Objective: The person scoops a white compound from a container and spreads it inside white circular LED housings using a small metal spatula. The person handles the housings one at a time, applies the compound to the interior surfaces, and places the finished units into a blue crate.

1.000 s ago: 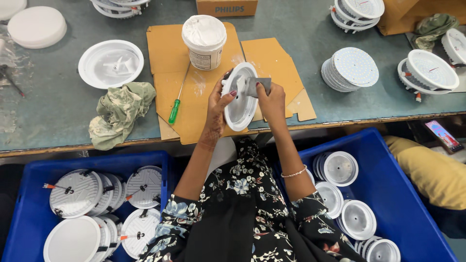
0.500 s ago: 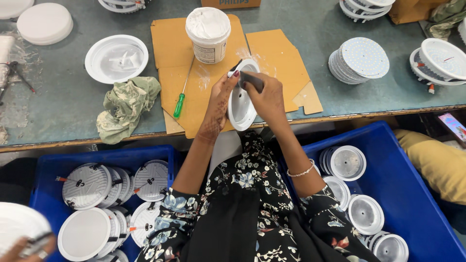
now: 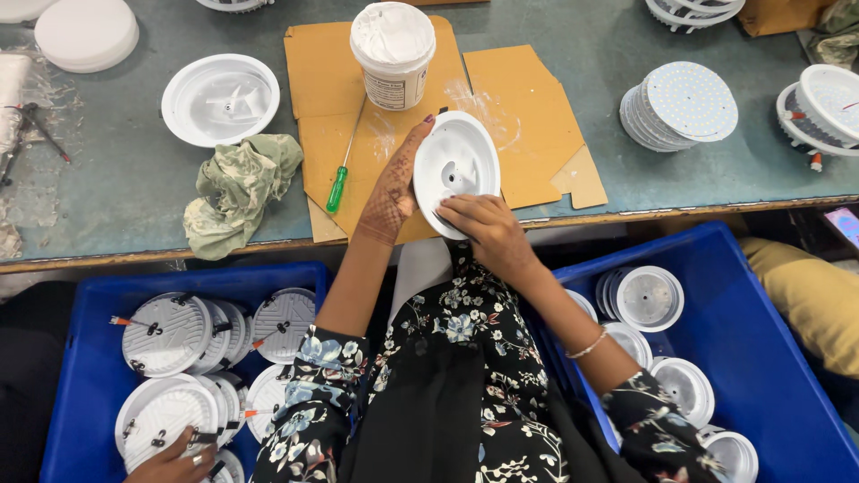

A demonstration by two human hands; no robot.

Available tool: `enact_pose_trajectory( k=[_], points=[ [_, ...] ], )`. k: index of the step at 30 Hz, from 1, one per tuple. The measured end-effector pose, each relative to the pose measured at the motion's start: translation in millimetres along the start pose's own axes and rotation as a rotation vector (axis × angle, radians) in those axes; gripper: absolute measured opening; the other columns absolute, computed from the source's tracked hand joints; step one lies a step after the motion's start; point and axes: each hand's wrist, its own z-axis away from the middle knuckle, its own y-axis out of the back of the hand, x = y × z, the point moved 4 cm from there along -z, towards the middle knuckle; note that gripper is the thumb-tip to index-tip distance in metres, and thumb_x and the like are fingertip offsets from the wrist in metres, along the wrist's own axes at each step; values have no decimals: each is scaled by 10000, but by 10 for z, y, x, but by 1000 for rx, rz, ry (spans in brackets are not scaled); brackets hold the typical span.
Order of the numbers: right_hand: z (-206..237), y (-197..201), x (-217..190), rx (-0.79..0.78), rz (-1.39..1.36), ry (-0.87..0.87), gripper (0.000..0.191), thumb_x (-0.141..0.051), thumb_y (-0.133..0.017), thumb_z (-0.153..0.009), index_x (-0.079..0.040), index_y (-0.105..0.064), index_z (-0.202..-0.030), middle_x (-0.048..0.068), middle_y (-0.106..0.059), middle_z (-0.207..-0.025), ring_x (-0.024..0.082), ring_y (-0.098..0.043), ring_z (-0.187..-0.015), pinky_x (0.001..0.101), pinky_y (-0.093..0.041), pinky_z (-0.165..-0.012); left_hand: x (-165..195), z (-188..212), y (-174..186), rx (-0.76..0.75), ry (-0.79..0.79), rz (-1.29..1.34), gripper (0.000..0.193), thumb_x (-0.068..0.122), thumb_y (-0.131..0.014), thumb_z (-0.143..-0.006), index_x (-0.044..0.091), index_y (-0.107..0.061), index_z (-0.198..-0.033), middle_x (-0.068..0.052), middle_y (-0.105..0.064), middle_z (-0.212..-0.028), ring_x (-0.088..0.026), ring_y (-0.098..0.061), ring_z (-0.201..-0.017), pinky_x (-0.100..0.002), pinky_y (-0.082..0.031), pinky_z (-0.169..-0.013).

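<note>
While both hands work at the near edge of the bench, I note the white lamp housing lying open side up on the cardboard sheet, roughly at centre.

Left hand: fingers straight and pressed together, laid along the housing's rim at its 9 o'clock side, steadying it. Right hand: fingers curled and bunched at the rim near 6 o'clock, tips reaching into the bowl; I cannot tell whether they pinch anything.

Progress, as I judge it: housing bowl looks bare inside apart from its moulded centre, so this piece seems early in its handling. No disc is fitted in it.

Containers:
- White tub at 12 o'clock from the housing, lid off, full of white paste.
- Blue crate at 8 o'clock, holding finished-looking round lamps, backs up with clips; another person's hand reaches in at its lower edge.
- Second blue crate at 4 o'clock, holding stacked silver-centred housings.

Green screwdriver lies just left of the left hand. Crumpled rag further left. Stack of dotted discs at 2 o'clock.
</note>
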Motion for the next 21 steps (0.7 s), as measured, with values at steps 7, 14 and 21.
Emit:
enact_pose_trajectory(
  k=[7,14,21],
  points=[
    [78,145,587,-20,-75,-66,405,102,-562,-905,-64,-700,-1249,109,-722,-1237,272,-696,-1161,402,-512,-1021,36,-112,422,86,10,109,383,318,-680,-963,42,-661,-1228,-109,-735,-1138,-216,-705,-1045,-385,-591,-952],
    [-1431,354,1369,150,-263,-102,211,82,-598,-982,26,-515,-1168,202,-710,-1063,348,-736,-1062,394,-579,-868,-28,-73,651,52,-90,294,446,376,-581,-1008,20,-642,-1269,-147,-722,-1204,-269,-699,-1104,-420,-577,-993],
    [-2814,-47,1339,-181,192,23,230,-8,-675,-918,-98,-724,-1124,171,-742,-1027,402,-677,-989,491,-527,-821,-7,-110,655,68,-120,265,471,384,-573,-1035,14,-628,-1321,-142,-714,-1231,-261,-695,-1114,-432,-569,-1007]
  ],
)
